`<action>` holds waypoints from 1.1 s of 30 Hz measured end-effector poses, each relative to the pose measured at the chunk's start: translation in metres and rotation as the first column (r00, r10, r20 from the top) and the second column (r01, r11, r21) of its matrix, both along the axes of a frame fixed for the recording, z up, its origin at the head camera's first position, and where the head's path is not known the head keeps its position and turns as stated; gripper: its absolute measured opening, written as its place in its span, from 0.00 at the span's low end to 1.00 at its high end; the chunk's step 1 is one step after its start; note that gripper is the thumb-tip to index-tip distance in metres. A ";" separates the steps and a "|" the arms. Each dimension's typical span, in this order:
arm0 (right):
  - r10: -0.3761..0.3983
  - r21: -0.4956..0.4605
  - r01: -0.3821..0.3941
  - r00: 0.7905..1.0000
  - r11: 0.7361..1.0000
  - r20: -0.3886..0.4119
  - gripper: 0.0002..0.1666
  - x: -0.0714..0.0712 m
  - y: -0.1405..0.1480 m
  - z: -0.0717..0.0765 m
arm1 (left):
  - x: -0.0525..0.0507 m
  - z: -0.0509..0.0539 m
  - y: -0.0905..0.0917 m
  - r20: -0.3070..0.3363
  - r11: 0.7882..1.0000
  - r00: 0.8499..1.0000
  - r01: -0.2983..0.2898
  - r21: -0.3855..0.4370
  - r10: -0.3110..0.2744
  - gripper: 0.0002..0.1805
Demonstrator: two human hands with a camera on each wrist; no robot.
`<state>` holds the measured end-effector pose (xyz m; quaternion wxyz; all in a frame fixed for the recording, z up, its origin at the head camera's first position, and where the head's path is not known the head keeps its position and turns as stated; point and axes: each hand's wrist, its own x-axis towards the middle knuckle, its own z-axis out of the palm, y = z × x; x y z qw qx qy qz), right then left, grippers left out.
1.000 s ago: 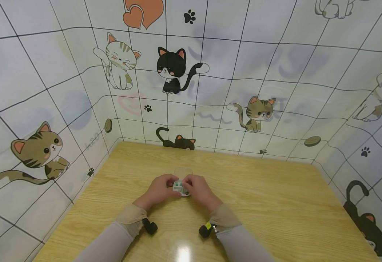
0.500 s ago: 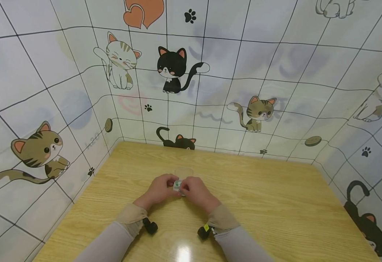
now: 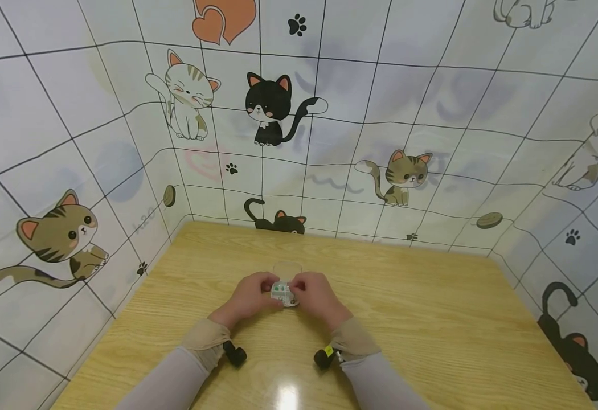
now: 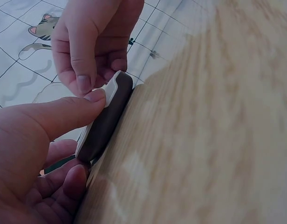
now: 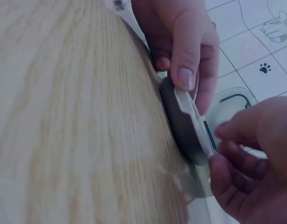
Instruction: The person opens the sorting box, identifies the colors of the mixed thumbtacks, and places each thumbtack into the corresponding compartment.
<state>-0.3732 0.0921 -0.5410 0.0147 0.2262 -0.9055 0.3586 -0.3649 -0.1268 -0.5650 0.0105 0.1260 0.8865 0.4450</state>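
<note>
A small pill case (image 3: 285,294) rests on the table between both hands, its clear lid (image 3: 287,266) standing open behind it. White compartments with green marks or contents show inside, too small to make out. In the wrist views its outer shell is dark (image 4: 102,130) with a white rim. My left hand (image 3: 250,296) grips the left side, thumb on the rim and fingers beneath. Curled at the case's right end, my right hand (image 3: 319,296) holds its edge between thumb and finger (image 5: 219,173). Whether a small thing sits between these fingertips is hidden.
The wooden table (image 3: 406,307) extends around the hands on all sides. White cloth walls (image 3: 340,131) with a grid and cartoon cats rise behind and at both sides. A small black camera hangs at each wrist.
My right hand moved left over the case half a second ago and has since drawn back right, uncovering more of the compartments. The left hand and the case have stayed put.
</note>
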 end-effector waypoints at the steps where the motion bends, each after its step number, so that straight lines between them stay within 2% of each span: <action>1: -0.040 -0.004 0.040 0.999 0.999 0.011 0.08 -0.001 0.002 0.000 | 0.000 0.000 0.000 0.001 1.000 1.000 -0.001 0.004 0.001 0.31; 5: -0.169 -0.025 0.173 0.981 0.985 0.098 0.04 -0.003 0.004 -0.001 | 0.000 0.000 0.000 0.008 0.999 1.000 -0.014 0.037 0.013 0.31; 7: -0.186 -0.061 0.199 0.968 0.978 0.170 0.10 -0.003 0.004 -0.002 | 0.000 -0.001 0.001 0.021 0.997 0.999 -0.030 0.070 0.029 0.32; 12: -0.155 -0.215 0.229 0.937 0.949 0.314 0.27 -0.001 -0.001 -0.008 | -0.004 -0.007 0.000 0.050 0.987 0.997 -0.059 0.151 0.052 0.46; 14: -0.137 -0.250 0.229 0.931 0.941 0.337 0.29 -0.001 -0.002 -0.009 | -0.005 -0.009 -0.002 0.040 0.987 0.998 -0.045 0.154 0.039 0.52; 17: -0.095 -0.317 0.233 0.913 0.919 0.396 0.26 -0.002 0.000 -0.010 | -0.005 -0.008 -0.003 0.018 0.990 1.000 -0.016 0.139 0.014 0.55; 21: -0.063 -0.397 0.276 0.879 0.875 0.472 0.26 -0.005 0.002 -0.010 | -0.005 -0.006 -0.002 -0.002 0.991 1.000 -0.001 0.132 0.001 0.54; 24: -0.061 -0.416 0.294 0.870 0.860 0.489 0.30 -0.007 0.003 -0.012 | -0.005 -0.005 -0.001 0.005 0.990 1.000 -0.009 0.144 0.009 0.51; 29: -0.058 -0.414 0.291 0.869 0.862 0.491 0.27 -0.008 0.003 -0.012 | -0.005 -0.004 -0.001 0.033 0.986 0.999 -0.022 0.164 0.017 0.40; 33: -0.048 -0.394 0.261 0.879 0.882 0.474 0.22 -0.006 0.004 -0.011 | -0.005 -0.005 -0.002 0.037 0.986 0.999 -0.018 0.167 0.012 0.32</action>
